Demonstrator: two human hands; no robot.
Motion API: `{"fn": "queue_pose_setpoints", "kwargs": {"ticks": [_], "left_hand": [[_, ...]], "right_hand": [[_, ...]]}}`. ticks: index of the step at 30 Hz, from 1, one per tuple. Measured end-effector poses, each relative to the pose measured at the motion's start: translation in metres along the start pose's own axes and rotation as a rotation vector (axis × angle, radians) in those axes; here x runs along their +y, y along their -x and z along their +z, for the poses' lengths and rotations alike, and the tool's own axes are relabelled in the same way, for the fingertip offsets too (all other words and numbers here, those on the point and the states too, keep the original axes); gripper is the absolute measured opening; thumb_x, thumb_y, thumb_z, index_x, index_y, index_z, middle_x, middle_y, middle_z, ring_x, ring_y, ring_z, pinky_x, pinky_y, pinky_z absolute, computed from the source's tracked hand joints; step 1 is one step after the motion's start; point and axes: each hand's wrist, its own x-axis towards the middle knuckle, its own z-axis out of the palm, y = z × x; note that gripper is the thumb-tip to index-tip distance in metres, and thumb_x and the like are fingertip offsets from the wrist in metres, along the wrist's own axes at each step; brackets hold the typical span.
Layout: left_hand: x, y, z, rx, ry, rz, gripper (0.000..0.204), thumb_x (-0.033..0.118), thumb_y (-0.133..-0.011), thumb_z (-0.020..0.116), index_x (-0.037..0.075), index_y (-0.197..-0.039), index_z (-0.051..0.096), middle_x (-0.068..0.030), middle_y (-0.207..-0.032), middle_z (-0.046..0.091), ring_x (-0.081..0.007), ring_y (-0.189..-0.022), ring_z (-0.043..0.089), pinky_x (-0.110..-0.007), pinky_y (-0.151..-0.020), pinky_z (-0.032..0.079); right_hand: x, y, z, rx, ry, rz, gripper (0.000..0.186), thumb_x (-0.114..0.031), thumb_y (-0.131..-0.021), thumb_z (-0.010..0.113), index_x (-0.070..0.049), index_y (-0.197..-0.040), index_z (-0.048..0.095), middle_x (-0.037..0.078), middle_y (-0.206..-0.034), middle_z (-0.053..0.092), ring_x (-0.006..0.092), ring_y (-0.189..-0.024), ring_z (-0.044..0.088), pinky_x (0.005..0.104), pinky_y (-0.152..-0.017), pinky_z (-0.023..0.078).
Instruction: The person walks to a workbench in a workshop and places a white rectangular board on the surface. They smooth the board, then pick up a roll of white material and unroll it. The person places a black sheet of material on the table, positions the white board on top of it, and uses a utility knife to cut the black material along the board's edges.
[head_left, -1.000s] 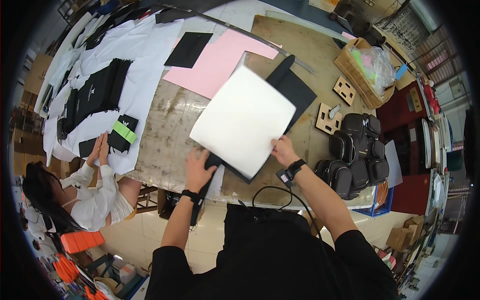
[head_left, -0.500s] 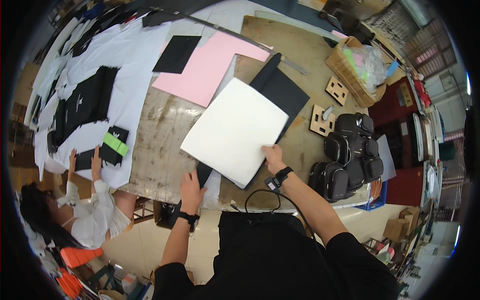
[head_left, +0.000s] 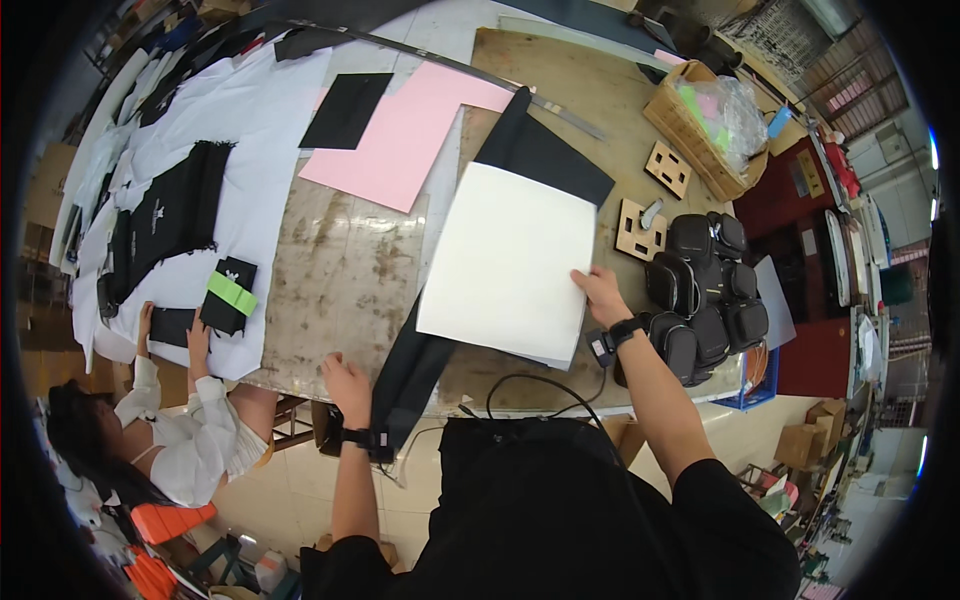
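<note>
A large white sheet (head_left: 505,265) lies over black fabric (head_left: 545,155) on the work table. The thumb and fingers of my right hand (head_left: 600,294) pinch the sheet's right edge. Part of the black fabric shows beyond the sheet's far side, with a raised fold at its left. A long black strip of fabric (head_left: 412,385) comes out from the sheet's near-left side and reaches the table's front edge. To the left of that strip, my left hand (head_left: 346,386) is open with its fingers apart, and nothing shows in it.
Pink sheet material (head_left: 400,140) with a black panel (head_left: 345,110) lies beyond the left hand. Small black cases (head_left: 700,290), wooden blocks (head_left: 640,228) and a wicker basket (head_left: 700,140) stand on the right. A metal ruler (head_left: 560,112) lies far back. At left, a co-worker (head_left: 185,430) handles black pieces.
The white sheet has shifted right and turned, carried by my right hand. My left hand has moved left, away from the black fabric, and more of the strip now shows at the table's front.
</note>
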Motion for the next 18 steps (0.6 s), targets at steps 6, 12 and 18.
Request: {"fn": "queue_pose_setpoints", "kwargs": {"ticks": [6,12,18], "left_hand": [[0.103,0.053,-0.028,-0.272,-0.067,0.349,0.082,0.041,-0.081,0.091,0.000,-0.141,0.053,-0.0263,-0.118,0.061,-0.0450,-0.113,0.058,-0.055,-0.104,0.047],[0.043,0.004,0.017,-0.386,0.237,0.029,0.048,0.010,-0.087,0.084,-0.002,-0.126,0.058,-0.0286,-0.112,0.071,-0.0485,-0.108,0.068,-0.050,-0.094,0.054],[-0.016,-0.077,-0.016,-0.281,0.119,-0.106,0.050,0.034,-0.092,0.081,-0.005,-0.120,0.065,-0.0281,-0.109,0.073,-0.0446,-0.105,0.071,-0.051,-0.092,0.055]], "right_hand": [[0.064,0.001,0.009,0.014,-0.219,0.004,0.045,-0.010,-0.097,0.078,0.012,-0.131,0.058,0.019,-0.122,0.071,0.0267,-0.109,0.070,0.0408,-0.097,0.059],[0.052,0.014,0.030,0.043,-0.131,0.044,0.048,-0.010,-0.095,0.082,0.013,-0.132,0.060,0.022,-0.124,0.072,0.0299,-0.106,0.073,0.0414,-0.093,0.061],[0.056,0.016,0.050,-0.009,-0.034,-0.008,0.039,-0.013,-0.095,0.081,0.013,-0.120,0.068,0.019,-0.113,0.075,0.0276,-0.099,0.074,0.0395,-0.085,0.061]]}}
